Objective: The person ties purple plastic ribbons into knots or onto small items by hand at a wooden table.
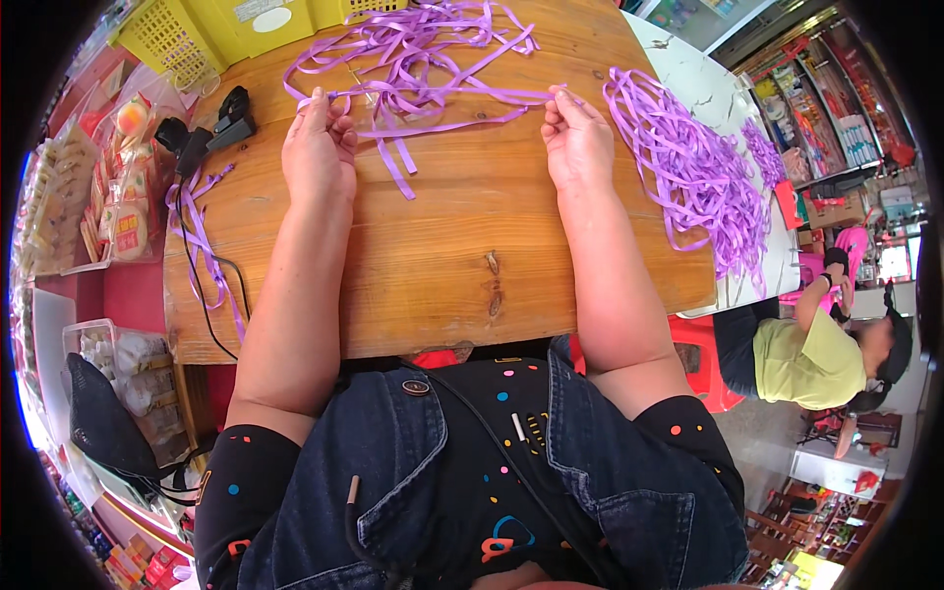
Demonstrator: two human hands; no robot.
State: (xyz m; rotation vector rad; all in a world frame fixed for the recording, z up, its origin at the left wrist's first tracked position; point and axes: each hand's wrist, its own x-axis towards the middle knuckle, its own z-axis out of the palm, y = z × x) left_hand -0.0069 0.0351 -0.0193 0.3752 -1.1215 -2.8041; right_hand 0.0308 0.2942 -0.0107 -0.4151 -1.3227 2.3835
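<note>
A purple ribbon (462, 91) runs stretched across the wooden table (423, 265) between my two hands. My left hand (320, 152) pinches it at the left, and a thin gold-coloured piece lies by the ribbon near those fingertips. At the right my right hand (577, 138) grips the ribbon between thumb and fingers. Just beyond my hands lies a loose tangle of purple ribbon (418, 49), with one cut end hanging toward me. A larger heap of purple ribbons (693, 187) spreads beside my right forearm, over the table's right edge.
A yellow plastic crate (241, 34) stands at the far left. Black clip-like devices (206, 133) with a cable sit left of my left hand, above loose ribbon strands (202, 246). Packaged goods (128, 187) line the left side. A person in a yellow shirt (811, 359) sits at the right.
</note>
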